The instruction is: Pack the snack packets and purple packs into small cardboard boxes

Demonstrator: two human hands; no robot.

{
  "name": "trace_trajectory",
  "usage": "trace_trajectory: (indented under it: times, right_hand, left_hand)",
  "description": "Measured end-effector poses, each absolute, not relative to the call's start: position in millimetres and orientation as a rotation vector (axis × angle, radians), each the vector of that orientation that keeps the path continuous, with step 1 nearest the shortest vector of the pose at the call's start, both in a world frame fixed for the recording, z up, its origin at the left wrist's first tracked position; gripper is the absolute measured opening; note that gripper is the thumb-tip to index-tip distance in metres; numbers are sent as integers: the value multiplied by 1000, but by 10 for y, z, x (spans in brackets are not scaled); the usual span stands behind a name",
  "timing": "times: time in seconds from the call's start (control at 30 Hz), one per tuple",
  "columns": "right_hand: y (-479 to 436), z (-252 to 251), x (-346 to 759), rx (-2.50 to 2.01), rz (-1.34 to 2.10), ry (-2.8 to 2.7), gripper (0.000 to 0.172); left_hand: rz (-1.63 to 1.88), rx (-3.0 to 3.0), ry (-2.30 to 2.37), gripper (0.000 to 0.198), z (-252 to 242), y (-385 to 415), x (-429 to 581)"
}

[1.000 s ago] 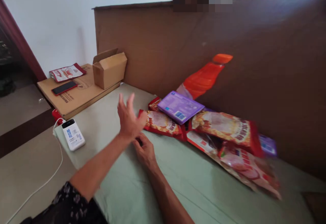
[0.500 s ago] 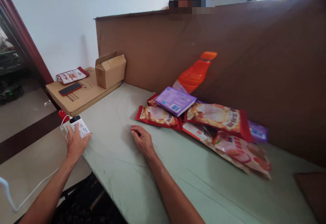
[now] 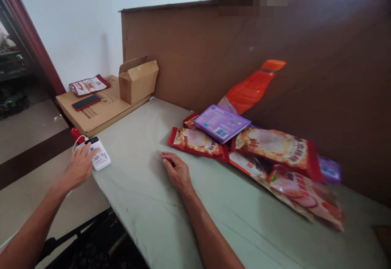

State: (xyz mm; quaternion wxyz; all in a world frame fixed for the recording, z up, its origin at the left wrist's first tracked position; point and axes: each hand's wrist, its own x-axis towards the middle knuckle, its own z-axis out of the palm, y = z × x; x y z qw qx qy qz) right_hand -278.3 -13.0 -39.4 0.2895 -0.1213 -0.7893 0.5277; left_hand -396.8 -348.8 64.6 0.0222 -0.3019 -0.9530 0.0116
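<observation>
The left fingers (image 3: 87,151) spread over the power bank (image 3: 102,161) beside a carton (image 3: 104,112); half-open right fingers (image 3: 169,157) near snack packets (image 3: 198,142).

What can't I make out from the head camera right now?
All in the head view:
White device: part of its face, under the left hand.
Right hand: palm, turned away from the camera.
Orange bottle: base, behind the purple pack.
Small carton: inside, hidden by its walls and flaps.
Brown thing, lower right: cut off by the picture's edge.
</observation>
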Motion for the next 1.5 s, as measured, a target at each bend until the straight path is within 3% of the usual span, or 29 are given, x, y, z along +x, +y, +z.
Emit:
trace_trajectory:
  times: [0.2, 0.37, 0.77, 1.0, 1.5]
  right_hand:
    - [-134, -397, -2766, -338, 1398, -2105, 26]
    - [-143, -402, -2775, -355, 1389, -2092, 26]
    - [-147, -394, -2748, -369, 1376, -2104, 26]
    - [-149, -381, -2752, -383, 1390, -2099, 27]
    - [-147, -350, -2720, -406, 1413, -2116, 28]
  left_hand:
    - [228, -1425, -2900, 74, 767, -3417, -4360]
    - [303, -1596, -2884, 60, 927, -3270, -4510]
    - [194, -915, -3117, 56, 780, -3101, -4425]
    - [179, -660, -3159, 60, 934, -2989, -4598]
    - [204, -392, -3186, 64, 817, -2821, -4771]
